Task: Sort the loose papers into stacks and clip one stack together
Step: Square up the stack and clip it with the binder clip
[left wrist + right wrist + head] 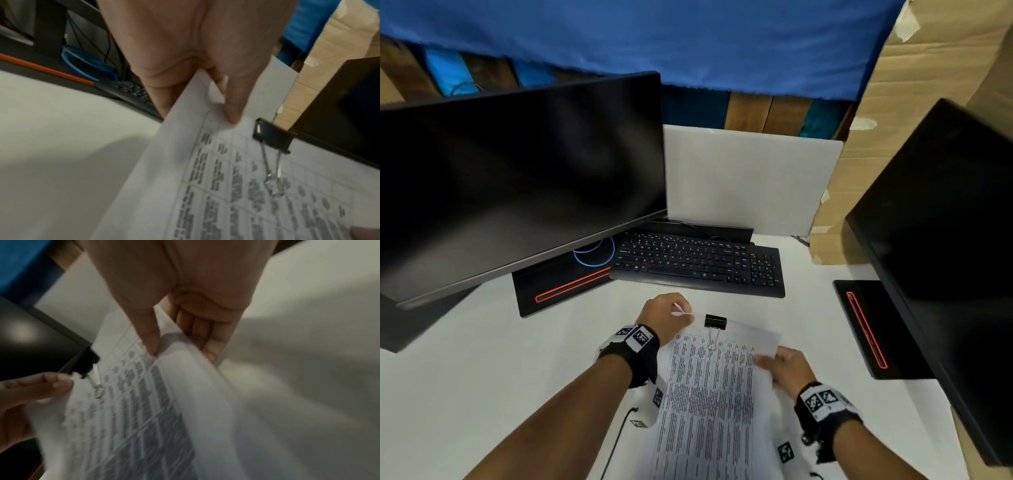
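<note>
Holding the printed stack point(709, 394), left hand point(666, 317) pinching its top corner, right hand point(787, 368) its side edge. Binder clip point(715, 322) already on; apparently only setting down left.

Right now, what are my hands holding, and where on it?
Both hold the clipped paper stack: the left hand pinches its top left corner beside the binder clip, the right hand pinches its right edge.

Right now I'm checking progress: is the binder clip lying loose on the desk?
No, the binder clip is clamped on the top edge of the paper stack held by both hands.
</note>
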Motion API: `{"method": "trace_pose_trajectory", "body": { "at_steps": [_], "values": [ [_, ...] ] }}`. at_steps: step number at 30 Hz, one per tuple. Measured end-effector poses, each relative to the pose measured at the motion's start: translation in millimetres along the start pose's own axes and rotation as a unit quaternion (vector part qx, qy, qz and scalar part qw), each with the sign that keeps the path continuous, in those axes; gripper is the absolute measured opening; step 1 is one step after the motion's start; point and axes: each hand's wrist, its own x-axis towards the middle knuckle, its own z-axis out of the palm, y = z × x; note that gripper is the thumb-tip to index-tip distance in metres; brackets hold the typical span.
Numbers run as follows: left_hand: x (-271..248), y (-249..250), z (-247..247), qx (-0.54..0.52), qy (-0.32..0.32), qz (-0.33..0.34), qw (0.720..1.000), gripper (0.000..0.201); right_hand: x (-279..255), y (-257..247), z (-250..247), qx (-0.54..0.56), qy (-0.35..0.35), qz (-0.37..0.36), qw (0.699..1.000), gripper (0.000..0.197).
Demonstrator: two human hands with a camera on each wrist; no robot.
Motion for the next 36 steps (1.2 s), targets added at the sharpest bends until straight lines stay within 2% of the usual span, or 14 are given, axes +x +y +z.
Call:
{"method": "trace_pose_trajectory", "body": {
  "at_steps": [2,6,7,8,10,12,14,15,17,20,22,25,27,36],
  "values": [
    [-0.6,-12.8,8.9,0.012,0.031,-0.072,0.997,0.013,7.9,9.4,8.9,-0.011,0.047,0.016,0.999,0.008],
    [-12.2,-42.1,20.8,0.069,-0.012,-0.190,0.979,0.038,23.8,4.2,16.9,-0.096,0.133,0.024,0.986,0.016],
    [-17.4,-45.9,22.5,0.086,-0.017,-0.199,0.976,0.043,21.1,0.3,17.3,-0.116,0.146,0.021,0.982,0.032],
    [-24.3,-48.4,24.0,0.099,-0.024,-0.200,0.974,0.045,17.7,1.5,17.2,-0.146,0.149,0.007,0.978,0.050],
    [-42.8,-50.6,29.7,0.129,-0.042,-0.191,0.972,0.049,-5.0,8.1,18.8,-0.226,0.147,-0.026,0.963,0.068],
    [-65.3,-46.9,37.6,0.162,-0.064,-0.164,0.971,0.054,-36.4,24.5,25.8,-0.344,0.096,-0.083,0.931,0.080],
    [-86.0,-37.9,47.0,0.158,-0.087,-0.136,0.974,0.070,-63.6,47.5,39.7,-0.456,0.007,-0.132,0.880,0.091],
    [-92.8,-32.6,52.0,0.168,-0.099,-0.115,0.974,0.081,-70.8,54.6,43.7,-0.491,-0.013,-0.148,0.859,0.094],
    [-98.3,-22.7,61.7,0.217,-0.113,-0.069,0.967,0.093,-72.0,63.7,45.7,-0.522,-0.001,-0.158,0.838,0.098],
    [-87.2,-9.4,74.2,0.278,-0.134,0.000,0.951,0.091,-56.6,67.5,23.5,-0.506,-0.057,-0.096,0.855,0.105],
    [-74.8,-0.7,82.9,0.331,-0.165,0.044,0.928,0.093,-47.2,64.6,0.7,-0.507,-0.037,-0.100,0.855,0.113],
    [-55.7,16.4,99.0,0.403,-0.213,0.129,0.881,0.098,-36.1,59.2,-32.2,-0.501,-0.038,-0.086,0.860,0.107],
    [-42.4,29.5,112.5,0.415,-0.241,0.165,0.862,0.099,-29.1,58.2,-51.7,-0.489,-0.046,-0.074,0.868,0.103],
    [-1.0,79.6,161.7,0.407,-0.305,0.158,0.846,0.103,-8.3,52.3,-108.3,-0.455,-0.038,-0.037,0.889,0.100]
  ]
}}
